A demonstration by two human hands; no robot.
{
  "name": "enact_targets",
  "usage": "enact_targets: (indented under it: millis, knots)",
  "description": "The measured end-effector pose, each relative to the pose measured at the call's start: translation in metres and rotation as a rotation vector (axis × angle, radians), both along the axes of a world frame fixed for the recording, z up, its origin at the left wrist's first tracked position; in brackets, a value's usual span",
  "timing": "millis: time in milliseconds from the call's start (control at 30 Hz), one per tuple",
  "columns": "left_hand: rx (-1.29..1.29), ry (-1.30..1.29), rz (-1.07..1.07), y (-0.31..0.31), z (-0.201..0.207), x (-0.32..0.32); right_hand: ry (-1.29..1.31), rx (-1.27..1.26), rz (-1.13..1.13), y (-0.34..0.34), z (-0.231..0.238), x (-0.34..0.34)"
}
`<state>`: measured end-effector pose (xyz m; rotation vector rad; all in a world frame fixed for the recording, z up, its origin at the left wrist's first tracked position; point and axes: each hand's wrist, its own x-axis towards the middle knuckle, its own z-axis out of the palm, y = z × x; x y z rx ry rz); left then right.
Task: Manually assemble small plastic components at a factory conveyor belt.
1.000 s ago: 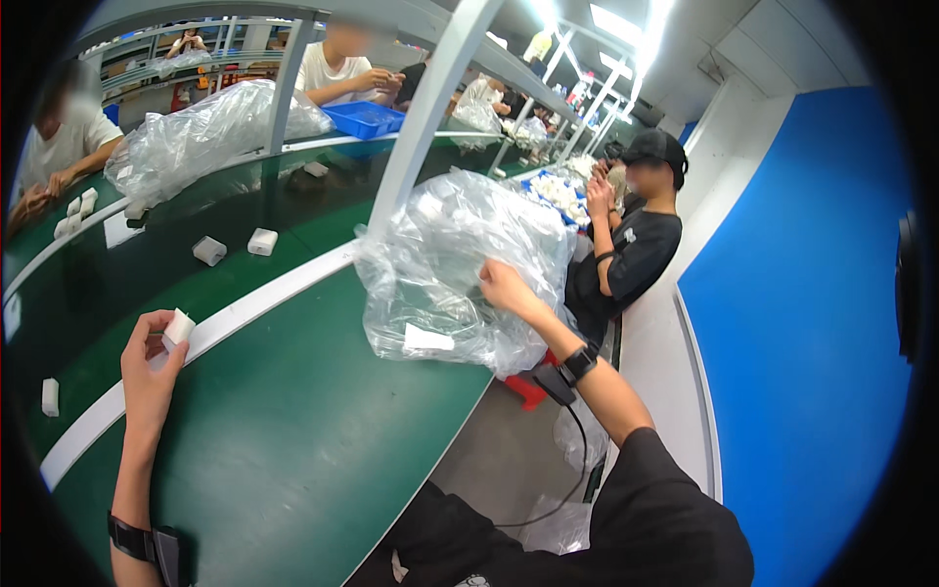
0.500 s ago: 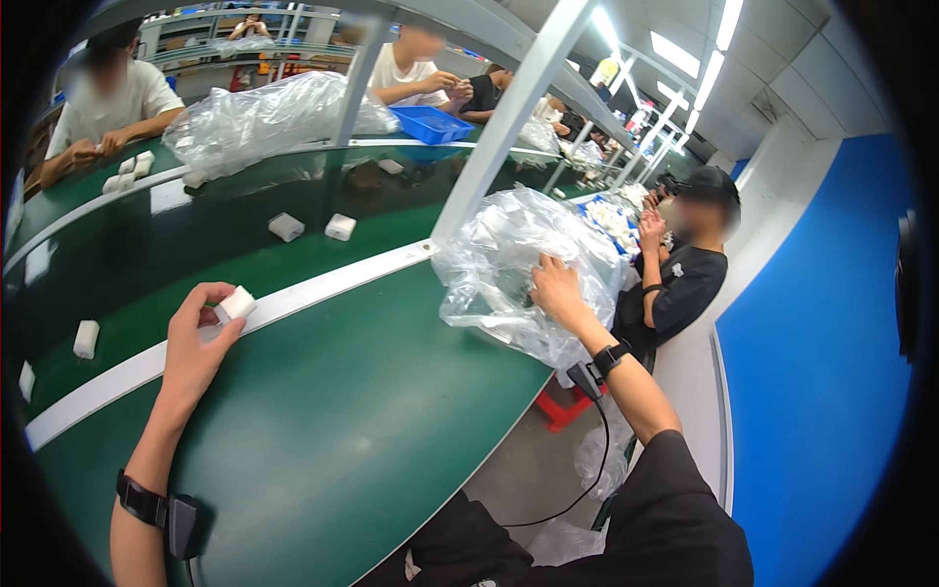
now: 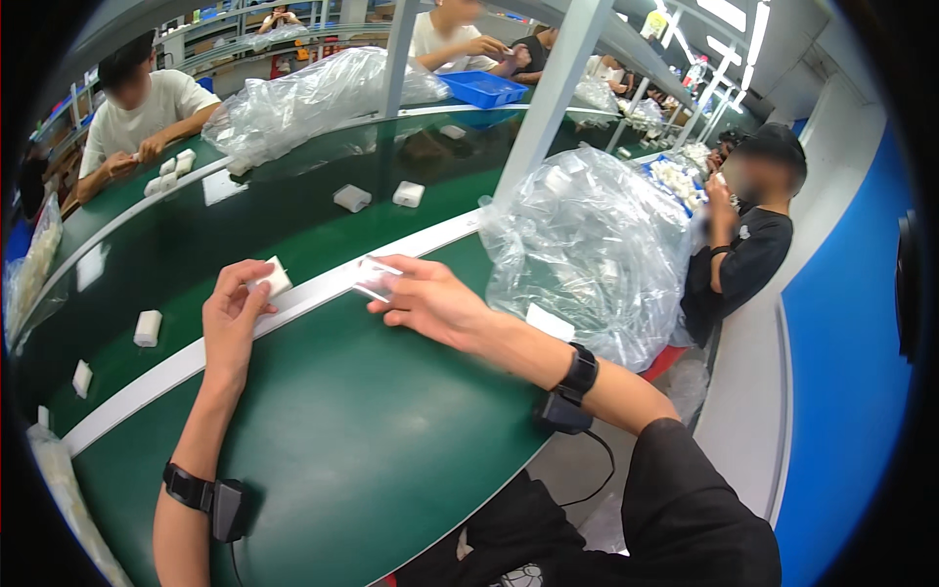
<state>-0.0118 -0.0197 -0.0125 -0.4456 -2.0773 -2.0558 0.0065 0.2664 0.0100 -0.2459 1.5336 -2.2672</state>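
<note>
My left hand (image 3: 229,323) pinches a small white block-shaped piece (image 3: 278,278) between thumb and fingers, over the white rail. To its right, my right hand (image 3: 438,305) has its fingers closed around a small clear plastic piece (image 3: 374,280), blurred, its exact kind unclear. Beyond my right forearm lies a big clear plastic bag (image 3: 597,245) at the worktop's right end. By its lower edge lies a flat white piece (image 3: 550,321). Both wrists wear black straps with a small device and cable.
Behind the white rail (image 3: 137,396), the green belt (image 3: 284,230) carries several white pieces, one near a block (image 3: 148,329). A metal post (image 3: 548,108) rises beside the bag. A person in black (image 3: 753,240) works at right; others sit across, near a blue tray (image 3: 485,90).
My right hand has left the large bag and moved left toward my left hand, now with a clear plastic piece. My left hand still holds the white block. The view has shifted.
</note>
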Motion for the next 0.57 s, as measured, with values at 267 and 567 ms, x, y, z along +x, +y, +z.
enact_targets:
  millis: [267, 567]
  knots:
    - [0.122, -0.182, -0.089, 0.007, 0.009, 0.009, -0.042, -0.204, 0.192, -0.054, 0.000, -0.026]
    - [0.003, -0.163, -0.090, 0.003, 0.010, 0.009, 0.390, 0.106, 0.061, -0.062, -0.011, -0.025]
